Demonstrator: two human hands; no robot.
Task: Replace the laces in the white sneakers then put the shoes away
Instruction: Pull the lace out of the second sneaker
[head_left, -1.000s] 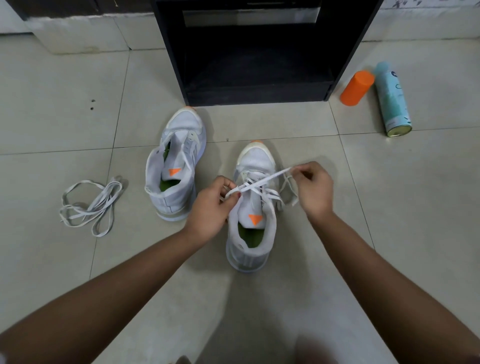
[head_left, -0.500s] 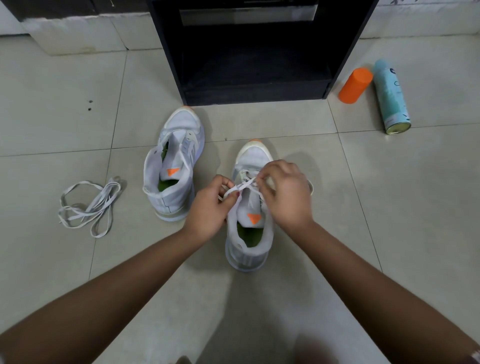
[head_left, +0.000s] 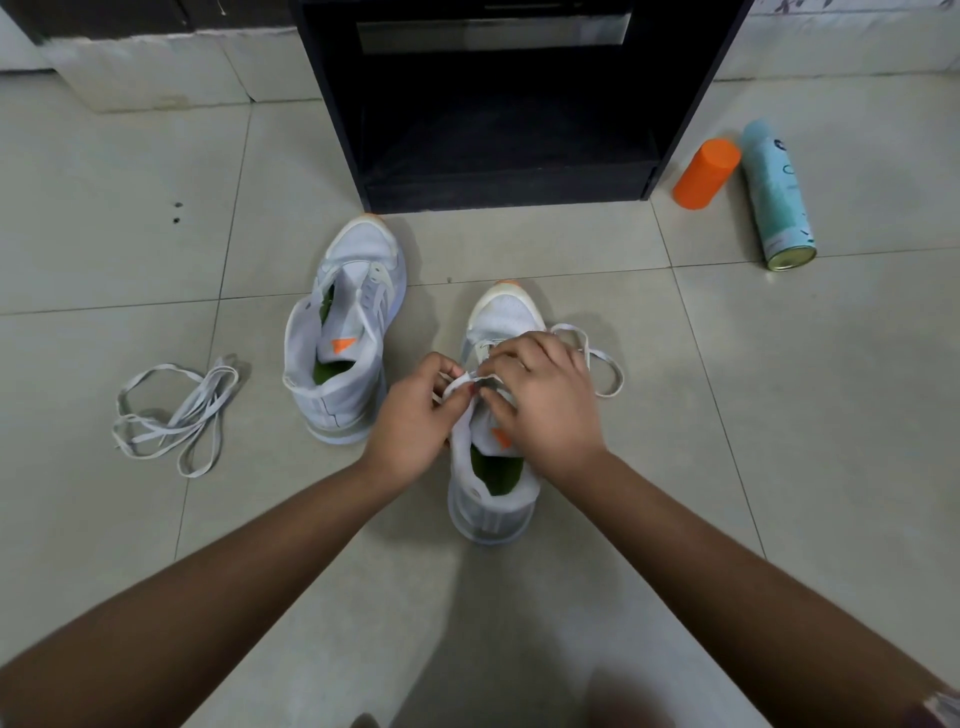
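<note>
Two white sneakers with orange tongue marks and green insoles stand on the tiled floor. The right sneaker (head_left: 493, 499) is under both my hands. My left hand (head_left: 413, 415) pinches the white lace (head_left: 605, 364) over the tongue. My right hand (head_left: 545, 400) lies over the eyelets and pinches the same lace close to the left fingertips; a loop of it trails onto the floor to the right. The left sneaker (head_left: 345, 332) stands apart, unlaced. A loose white lace (head_left: 171, 415) lies bundled on the floor at the left.
A black open shoe cabinet (head_left: 504, 104) stands just beyond the sneakers. To its right lie an orange cap (head_left: 706, 174) and a teal spray can (head_left: 776, 197) on their sides. A low white ledge (head_left: 145, 67) runs along the back left.
My right hand had the lace pulled out to the right; it has come in over the shoe and now meets the left hand. The lace's slack loop dropped to the right.
</note>
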